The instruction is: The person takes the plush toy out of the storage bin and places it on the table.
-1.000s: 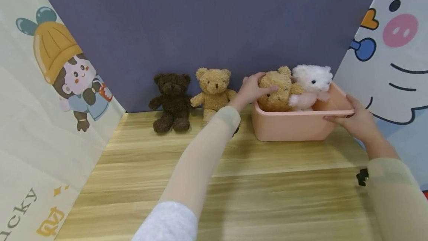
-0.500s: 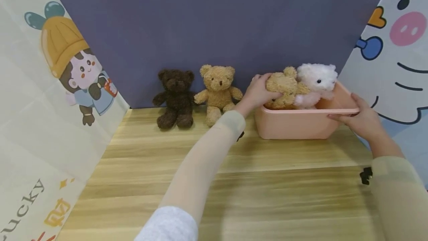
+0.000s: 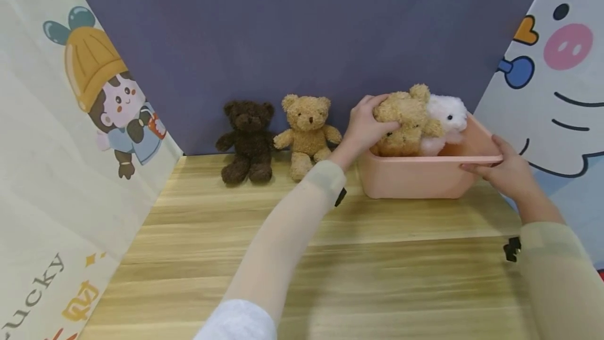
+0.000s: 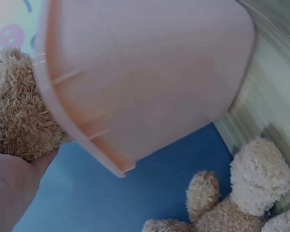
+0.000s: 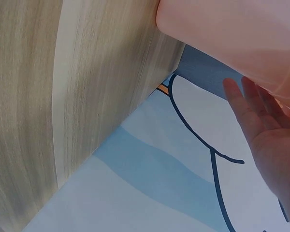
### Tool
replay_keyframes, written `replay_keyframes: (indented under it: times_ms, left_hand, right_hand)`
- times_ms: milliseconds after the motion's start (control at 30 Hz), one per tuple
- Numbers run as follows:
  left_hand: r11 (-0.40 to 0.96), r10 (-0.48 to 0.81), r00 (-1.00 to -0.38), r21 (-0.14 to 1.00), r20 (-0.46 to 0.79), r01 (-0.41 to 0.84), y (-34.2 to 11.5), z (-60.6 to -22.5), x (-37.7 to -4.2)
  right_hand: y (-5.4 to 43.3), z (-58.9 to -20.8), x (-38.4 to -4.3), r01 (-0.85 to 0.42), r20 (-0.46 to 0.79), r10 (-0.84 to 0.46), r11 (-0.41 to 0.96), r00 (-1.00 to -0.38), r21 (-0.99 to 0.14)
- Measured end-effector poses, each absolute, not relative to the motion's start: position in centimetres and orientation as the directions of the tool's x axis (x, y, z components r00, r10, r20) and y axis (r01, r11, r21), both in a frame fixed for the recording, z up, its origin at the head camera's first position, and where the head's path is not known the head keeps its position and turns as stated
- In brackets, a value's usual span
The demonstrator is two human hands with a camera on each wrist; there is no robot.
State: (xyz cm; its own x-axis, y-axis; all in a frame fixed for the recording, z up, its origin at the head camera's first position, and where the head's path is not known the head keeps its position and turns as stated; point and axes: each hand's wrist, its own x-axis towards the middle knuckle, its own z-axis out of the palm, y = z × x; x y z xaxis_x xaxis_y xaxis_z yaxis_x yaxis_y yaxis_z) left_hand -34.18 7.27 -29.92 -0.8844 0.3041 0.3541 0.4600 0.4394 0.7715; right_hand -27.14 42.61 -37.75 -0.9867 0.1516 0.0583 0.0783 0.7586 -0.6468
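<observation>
In the head view my left hand [image 3: 367,125] grips a tan teddy bear [image 3: 406,114] at its head, thumb in front and fingers behind. The bear is tipped sideways in a pink plastic bin [image 3: 415,180], its lower body hidden by the front wall. Beside it a white plush bear [image 3: 448,112] in pale pink is partly covered. My right hand [image 3: 507,169] holds the bin's right rim, thumb on the front side. The left wrist view has the tan bear's fur [image 4: 24,111] against my left hand [image 4: 14,188]. In the right wrist view my right hand [image 5: 275,140] reaches under the rim.
A dark brown teddy bear [image 3: 247,140] and another tan teddy bear [image 3: 308,133] sit left of the bin against the grey-blue back panel [image 3: 302,25]. The wood-grain tabletop [image 3: 226,235] lies in front. Printed side panels [image 3: 500,114] close off left and right.
My left hand has shifted the held tan teddy bear slightly up and right within the bin, covering more of the white bear. My right hand stays on the rim.
</observation>
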Motion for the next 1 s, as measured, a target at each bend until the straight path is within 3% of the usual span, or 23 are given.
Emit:
replay_keyframes:
  times_ms: [467, 767, 1000]
  left_hand:
    - [0.272, 0.208, -0.813, 0.767, 0.543, 0.582, 5.5, -28.1, -33.0]
    - [0.181, -0.019, -0.729, 0.719, 0.684, 0.671, 2.7, -26.2, -32.8]
    - [0.123, -0.165, -0.694, 0.713, 0.701, 0.691, -0.6, -25.2, -32.6]
  right_hand:
    - [42.8, -37.8, -27.0, 0.082, 0.045, 0.148, 0.747, -0.988, -0.659]
    - [42.7, -37.7, -26.9, 0.061, 0.074, 0.147, 0.746, -0.986, -0.663]
    - [42.7, -38.0, -26.9, 0.049, 0.079, 0.139, 0.733, -0.987, -0.678]
